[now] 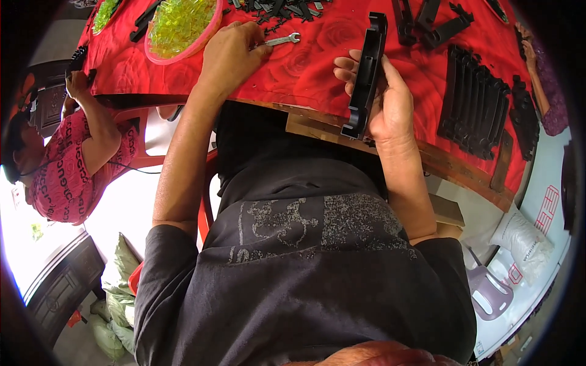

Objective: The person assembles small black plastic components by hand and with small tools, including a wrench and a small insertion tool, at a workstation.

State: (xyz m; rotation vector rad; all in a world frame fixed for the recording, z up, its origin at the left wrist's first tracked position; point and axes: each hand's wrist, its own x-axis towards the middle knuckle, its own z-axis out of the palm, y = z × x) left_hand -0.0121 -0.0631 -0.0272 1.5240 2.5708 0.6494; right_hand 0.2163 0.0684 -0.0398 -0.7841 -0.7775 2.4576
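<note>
Hands, two, belong to the person wearing the camera, and both work at the near edge of a table covered with a red rose-patterned cloth point(305, 67). Left hand point(232, 55) lies palm down on the cloth, fingers curled over one end of a small silver open-ended metal spanner point(282, 40); whether it actually pinches the spanner cannot be told. Right hand point(384, 100) is clasped around one long black moulded plastic bracket point(367, 73), held on edge and tilted, its lower end overhanging the table edge. One pink round plastic basin point(210, 30) holds many small translucent yellow-green plastic pieces point(180, 21). One row of black ribbed plastic parts point(476, 110), too closely packed to count, lies to the right on the cloth. Another person in a pink patterned top point(67, 171) sits at the left corner of the table.
</note>
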